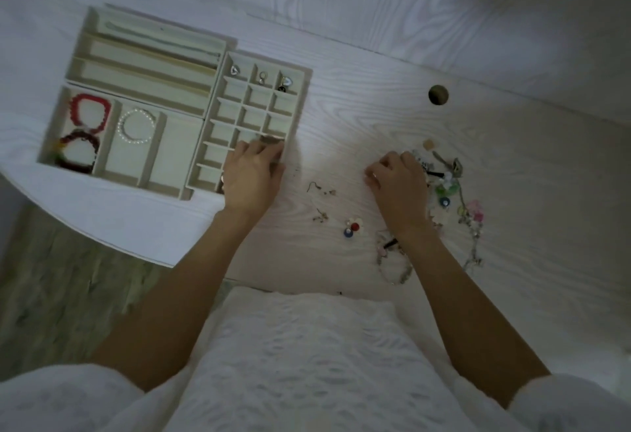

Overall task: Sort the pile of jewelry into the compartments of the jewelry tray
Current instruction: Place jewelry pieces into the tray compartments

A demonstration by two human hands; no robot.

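Jewelry tray (304, 97) holding bracelets (89, 114), rings (262, 76), hands' (251, 175) grips unclear

White wood-grain table (358, 117) (round cable hole): beige jewelry tray (218, 97) left, loose jewelry pile (450, 189) right.

Left hand (251, 179) hides tray cells (its fingers blurred).

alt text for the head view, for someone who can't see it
A person's left hand rests on the small-grid jewelry tray while the right hand reaches into a jewelry pile on a white table. Red and pearl bracelets already lie in separate compartments.
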